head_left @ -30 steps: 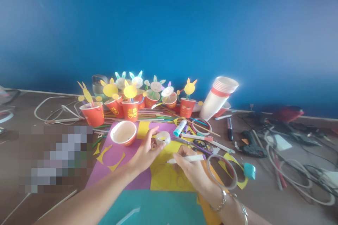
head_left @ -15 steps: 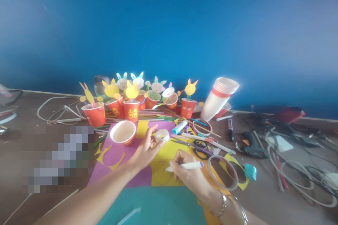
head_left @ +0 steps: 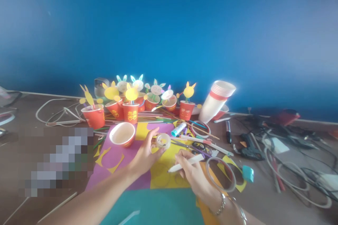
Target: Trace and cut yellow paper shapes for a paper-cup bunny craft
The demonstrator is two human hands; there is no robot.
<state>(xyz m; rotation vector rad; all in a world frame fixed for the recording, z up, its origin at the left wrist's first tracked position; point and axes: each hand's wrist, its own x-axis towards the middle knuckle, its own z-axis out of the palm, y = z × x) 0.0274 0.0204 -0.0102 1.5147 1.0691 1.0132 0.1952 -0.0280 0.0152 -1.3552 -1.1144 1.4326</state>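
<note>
Paper cup (head_left: 123, 134) stands on purple paper (head_left: 138, 182), left of your left hand (head_left: 149, 151). Left thumb and fingers hold clear tape roll (head_left: 168, 142) over yellow paper (head_left: 171, 184); pinch low, fingertips off far rim. Faint round outlines near you on yellow sheet: don't smear. Your right hand (head_left: 192, 175) grips white marker (head_left: 195, 159), tip over yellow sheet, contact can't tell. Steeper angle, light pressure. Mind scissors (head_left: 182, 143) just beyond knuckles; wide tape ring (head_left: 232, 182) near right wrist.

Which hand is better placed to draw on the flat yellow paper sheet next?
The right hand, probably: it holds a slim white purple-ended marker, its tip over the yellow paper sheet. The left hand holds a small round clear tape roll.
</note>
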